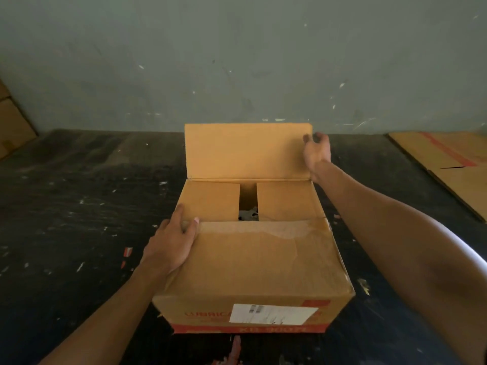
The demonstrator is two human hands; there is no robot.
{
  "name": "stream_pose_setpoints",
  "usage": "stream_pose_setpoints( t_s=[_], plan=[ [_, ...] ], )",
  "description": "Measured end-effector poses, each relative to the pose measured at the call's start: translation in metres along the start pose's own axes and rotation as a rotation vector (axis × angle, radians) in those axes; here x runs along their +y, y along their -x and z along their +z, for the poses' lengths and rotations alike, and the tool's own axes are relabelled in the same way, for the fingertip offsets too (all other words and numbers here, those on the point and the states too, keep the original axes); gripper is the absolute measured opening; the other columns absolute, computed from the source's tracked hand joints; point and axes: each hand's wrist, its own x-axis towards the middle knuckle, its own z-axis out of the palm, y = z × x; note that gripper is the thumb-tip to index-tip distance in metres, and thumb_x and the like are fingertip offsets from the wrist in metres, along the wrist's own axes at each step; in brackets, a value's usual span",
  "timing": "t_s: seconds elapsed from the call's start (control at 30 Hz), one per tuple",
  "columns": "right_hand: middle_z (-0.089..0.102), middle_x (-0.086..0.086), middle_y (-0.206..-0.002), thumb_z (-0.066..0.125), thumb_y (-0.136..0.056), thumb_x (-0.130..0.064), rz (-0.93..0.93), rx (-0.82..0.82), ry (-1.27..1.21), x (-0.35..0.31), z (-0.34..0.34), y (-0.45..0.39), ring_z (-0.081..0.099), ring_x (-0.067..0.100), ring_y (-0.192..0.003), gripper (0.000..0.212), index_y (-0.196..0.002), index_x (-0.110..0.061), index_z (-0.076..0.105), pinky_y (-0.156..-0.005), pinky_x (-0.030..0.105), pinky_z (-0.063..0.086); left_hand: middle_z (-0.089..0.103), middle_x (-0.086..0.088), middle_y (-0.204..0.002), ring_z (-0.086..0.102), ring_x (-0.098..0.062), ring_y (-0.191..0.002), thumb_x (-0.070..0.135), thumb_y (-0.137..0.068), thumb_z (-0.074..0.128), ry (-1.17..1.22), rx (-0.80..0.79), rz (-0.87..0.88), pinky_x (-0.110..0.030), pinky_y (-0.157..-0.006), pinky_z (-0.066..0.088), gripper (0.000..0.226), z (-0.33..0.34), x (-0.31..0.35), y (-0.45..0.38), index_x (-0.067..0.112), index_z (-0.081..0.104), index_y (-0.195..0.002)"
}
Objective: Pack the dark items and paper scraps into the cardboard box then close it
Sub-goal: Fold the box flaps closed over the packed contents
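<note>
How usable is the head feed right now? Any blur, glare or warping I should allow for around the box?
Head view: dim, flat light, no glare; the cardboard box is sharp enough, though its label text is smeared. Wide-angle warping bows the right forearm and the frame edges. The gap between the inner flaps is shadowed, contents unclear. The left hand and right hand are slightly soft.

Mostly hidden under the folded side flaps [210, 200]: box contents, only a grey scrap [247, 214] showing in the gap. Red box print [208, 314] blurred, unreadable.
</note>
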Motion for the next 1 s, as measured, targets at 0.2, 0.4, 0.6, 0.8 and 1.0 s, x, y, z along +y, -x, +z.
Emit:
stream_pose_setpoints(
  t_s=[0.2, 0.4, 0.6, 0.8, 1.0],
  plan=[
    [0.060, -0.003, -0.120, 0.042, -0.103, -0.032, -0.236, -0.008, -0.071, -0.022, -0.030, 0.047, 0.053, 0.011, -0.108, 0.035, -0.131, -0.016, 0.056, -0.091, 0.025, 0.041, 0.033, -0.009, -0.156, 0.041, -0.037, -0.135, 0.069, -0.092, 0.032, 0.072, 0.008, -0.063, -0.057, -0.107, 0.032, 0.080, -0.004, 0.007, 0.006, 0.034, -0.005, -0.154],
    [0.066, -0.007, -0.105, 0.046, -0.102, -0.024, -0.363, -0.130, 0.087, 0.024, -0.071, 0.105, 0.061, 0.004, -0.099, 0.025, -0.119, -0.017, 0.064, -0.086, 0.026, 0.048, 0.044, -0.014, -0.148, 0.049, -0.039, -0.127, 0.065, -0.091, 0.041, 0.196, 0.023, -0.015, -0.056, -0.104, 0.036, 0.097, -0.008, 0.005, 0.015, 0.038, -0.037, -0.140],
    [0.050, -0.002, -0.140, 0.046, -0.102, -0.031, -0.303, -0.318, 0.389, 0.076, -0.088, 0.143, 0.047, 0.017, -0.128, 0.033, -0.133, -0.028, 0.053, -0.104, 0.039, 0.041, 0.061, -0.006, -0.114, 0.063, -0.021, -0.071, 0.047, -0.101, 0.029, 0.207, 0.150, 0.061, -0.036, -0.063, 0.052, 0.070, -0.010, 0.001, 0.022, 0.050, -0.028, -0.142],
    [-0.002, -0.009, -0.164, 0.029, -0.099, -0.059, -0.349, -0.508, 0.947, 0.092, -0.090, 0.156, -0.007, 0.012, -0.150, 0.067, -0.156, -0.030, 0.009, -0.120, 0.048, 0.006, 0.041, -0.008, -0.148, 0.053, -0.030, -0.120, 0.061, -0.095, 0.020, -0.063, 0.065, 0.052, -0.049, -0.095, 0.048, 0.062, -0.006, 0.002, 0.018, 0.043, 0.006, -0.153],
    [-0.008, -0.003, -0.165, 0.018, -0.099, -0.061, -0.298, -0.517, 1.153, 0.077, -0.085, 0.163, -0.008, 0.018, -0.151, 0.070, -0.157, -0.027, 0.000, -0.120, 0.055, 0.002, 0.021, -0.012, -0.159, 0.031, -0.038, -0.140, 0.063, -0.095, 0.017, -0.234, -0.017, 0.002, -0.056, -0.111, 0.027, 0.067, -0.013, 0.013, 0.024, 0.039, -0.003, -0.154]
  ],
)
